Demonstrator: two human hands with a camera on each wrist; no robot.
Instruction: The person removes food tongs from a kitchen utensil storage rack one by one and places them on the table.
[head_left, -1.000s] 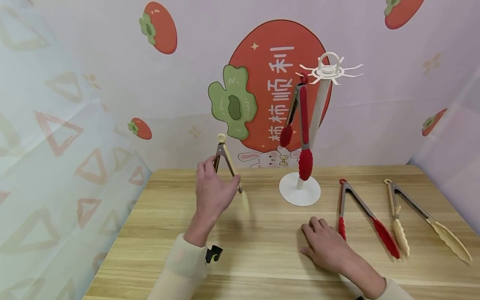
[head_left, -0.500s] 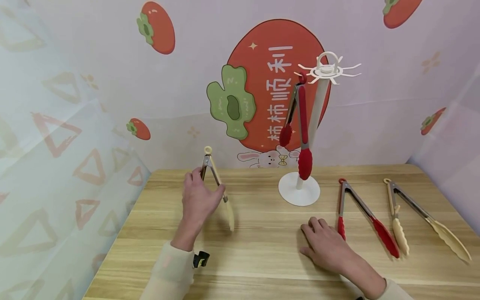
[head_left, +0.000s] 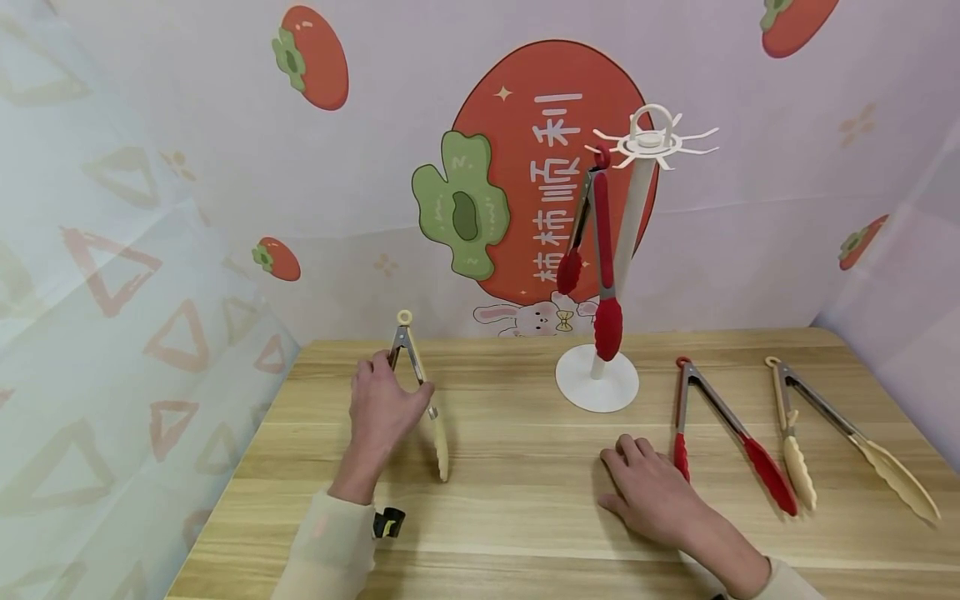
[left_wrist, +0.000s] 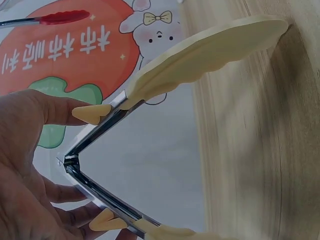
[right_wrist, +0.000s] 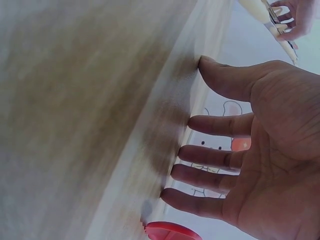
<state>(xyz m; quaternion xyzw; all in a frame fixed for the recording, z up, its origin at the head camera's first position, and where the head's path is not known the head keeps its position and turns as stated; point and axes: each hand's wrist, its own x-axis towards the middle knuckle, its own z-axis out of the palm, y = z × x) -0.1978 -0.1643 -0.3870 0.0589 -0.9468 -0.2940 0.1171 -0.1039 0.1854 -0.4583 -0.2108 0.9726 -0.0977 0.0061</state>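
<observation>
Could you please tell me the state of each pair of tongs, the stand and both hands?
Held cream tongs: spread open, ring end up
White stand: upright, one pair hanging
Hanging red tongs: spread open
Lying red tongs: spread open
Lying cream tongs: spread open
Left hand: gripping the held cream tongs
Right hand: fingers resting on the table

Compared with a second ago, your left hand holds the cream tongs lower and more to the left, farther from the white stand. The tip, blurred then, shows sharply now, down at the tabletop.
</observation>
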